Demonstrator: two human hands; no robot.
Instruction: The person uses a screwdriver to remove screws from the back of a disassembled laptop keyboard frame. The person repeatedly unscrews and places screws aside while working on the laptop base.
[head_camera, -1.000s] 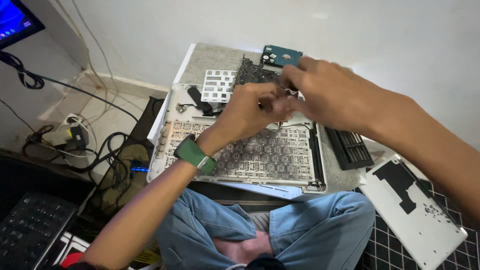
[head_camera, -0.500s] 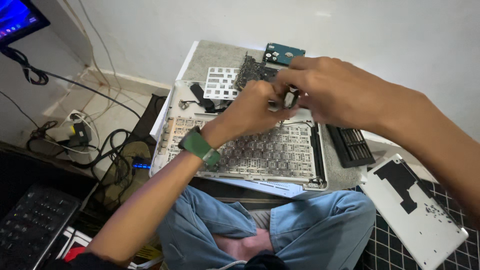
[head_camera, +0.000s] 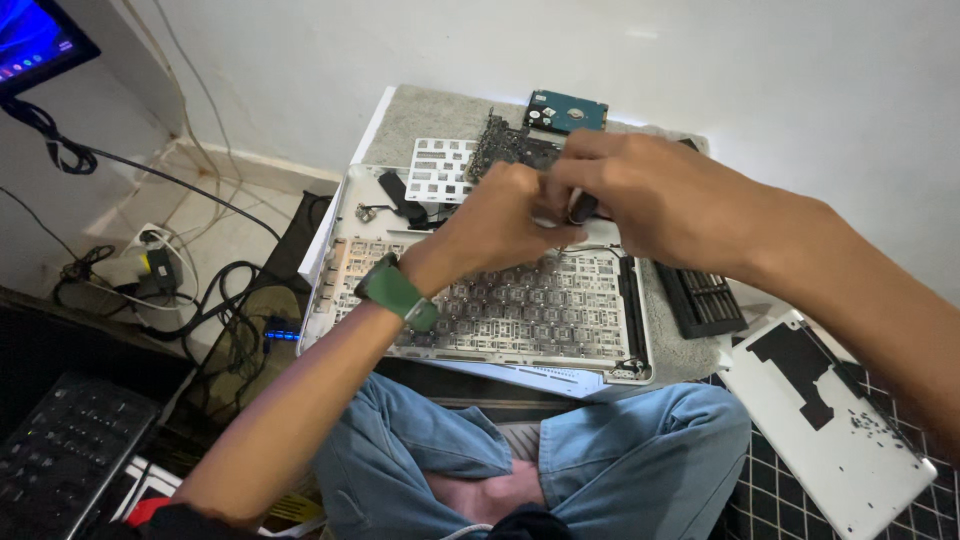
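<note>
Above the stripped laptop case (head_camera: 480, 310), the left hand (head_camera: 500, 225) and right hand (head_camera: 650, 200) pinch a small dark part (head_camera: 583, 208) together, steadying it.

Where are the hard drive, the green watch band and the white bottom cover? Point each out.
hard drive (head_camera: 566, 110), head view, on its teal top face.
green watch band (head_camera: 398, 295), head view, on the strap across the left wrist.
white bottom cover (head_camera: 835, 440), head view, on its bare white panel.

Two hands (head_camera: 600, 205), one hard drive (head_camera: 565, 111)
</note>
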